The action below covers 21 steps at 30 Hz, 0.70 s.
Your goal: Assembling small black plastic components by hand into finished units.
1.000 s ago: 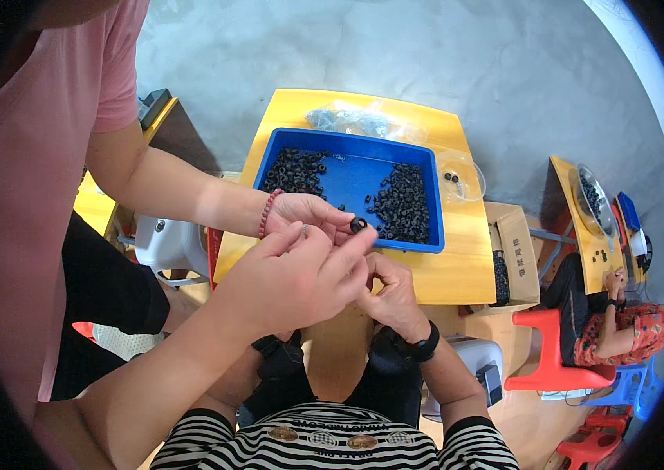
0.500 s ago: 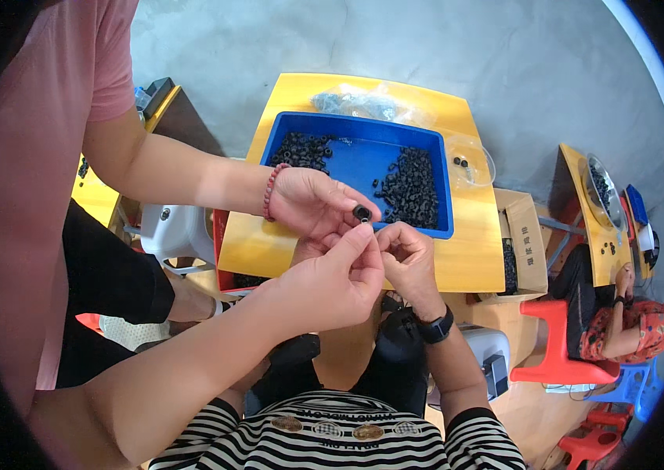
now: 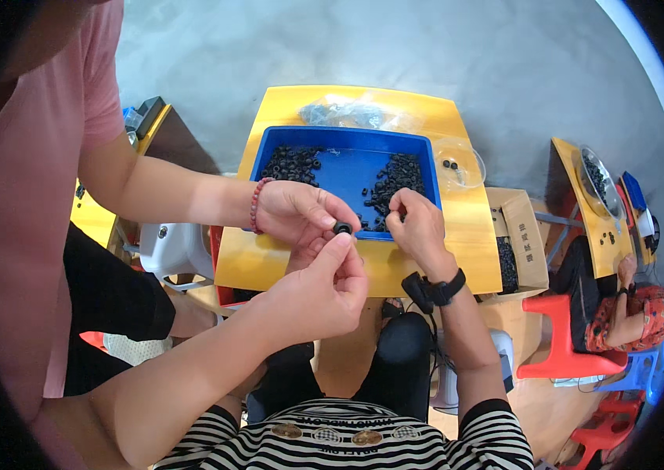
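Observation:
My right hand (image 3: 420, 231), with a dark watch on its wrist, is over the near right rim of the blue tray (image 3: 312, 222). Its thumb and fingers are pinched together; whatever they may hold is hidden. My left hand (image 3: 302, 257) lies mostly behind a co-worker's two hands, its fingers out of sight. A small black ring-shaped part (image 3: 342, 228) is between the co-worker's fingertips, left of my right hand. Loose black parts lie in two heaps in the tray, a left heap (image 3: 291, 164) and a right heap (image 3: 396, 182).
On the yellow table (image 3: 457, 262), a clear plastic bag (image 3: 359, 113) lies behind the tray and a clear round dish (image 3: 469, 164) stands right of it. A cardboard box (image 3: 524, 235) with black parts is beside the table. The co-worker's forearms cross from the left.
My right hand has moved away from the co-worker's fingers, toward the right side of the tray. The black part stays in the co-worker's fingers.

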Each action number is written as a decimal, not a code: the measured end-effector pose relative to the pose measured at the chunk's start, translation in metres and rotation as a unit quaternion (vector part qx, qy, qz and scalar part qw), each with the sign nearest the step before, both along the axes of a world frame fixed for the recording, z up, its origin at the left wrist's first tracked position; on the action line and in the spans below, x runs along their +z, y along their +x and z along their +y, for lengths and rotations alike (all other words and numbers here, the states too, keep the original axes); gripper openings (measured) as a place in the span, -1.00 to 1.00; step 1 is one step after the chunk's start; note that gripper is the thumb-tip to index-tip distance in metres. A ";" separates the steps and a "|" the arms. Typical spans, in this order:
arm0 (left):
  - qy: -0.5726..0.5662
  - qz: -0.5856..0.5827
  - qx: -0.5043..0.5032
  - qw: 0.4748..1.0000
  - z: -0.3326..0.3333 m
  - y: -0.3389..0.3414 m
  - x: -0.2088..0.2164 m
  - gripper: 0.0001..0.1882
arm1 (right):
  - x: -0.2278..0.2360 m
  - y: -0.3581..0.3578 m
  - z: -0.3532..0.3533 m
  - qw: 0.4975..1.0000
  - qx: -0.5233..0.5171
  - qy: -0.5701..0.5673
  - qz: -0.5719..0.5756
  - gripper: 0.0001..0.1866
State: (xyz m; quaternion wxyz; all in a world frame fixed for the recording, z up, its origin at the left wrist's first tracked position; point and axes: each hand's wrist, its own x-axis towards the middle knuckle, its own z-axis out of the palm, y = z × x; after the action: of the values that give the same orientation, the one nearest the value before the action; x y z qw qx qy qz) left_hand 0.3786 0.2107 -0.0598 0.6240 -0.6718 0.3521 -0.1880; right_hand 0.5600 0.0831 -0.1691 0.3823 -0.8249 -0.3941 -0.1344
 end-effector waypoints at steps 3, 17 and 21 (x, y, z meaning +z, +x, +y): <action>0.048 -0.021 -0.011 0.999 0.000 0.003 -0.009 -0.90 | -0.010 0.015 -0.003 0.999 -0.008 -0.052 0.005 -0.92; 0.123 -0.042 0.098 0.987 -0.006 -0.007 -0.022 -0.75 | 0.014 -0.013 -0.034 0.946 0.162 0.150 0.238 -0.80; 0.140 -0.065 0.111 0.982 -0.013 0.001 -0.031 -0.79 | 0.016 -0.026 -0.056 0.887 0.196 0.245 0.339 -0.77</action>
State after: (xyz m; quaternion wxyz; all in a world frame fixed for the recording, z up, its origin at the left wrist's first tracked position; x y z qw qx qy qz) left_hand 0.3794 0.1977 -0.0904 0.7505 -0.5990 0.2571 -0.1093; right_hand 0.5336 0.0269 -0.1533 0.7014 -0.6059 -0.3488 0.1388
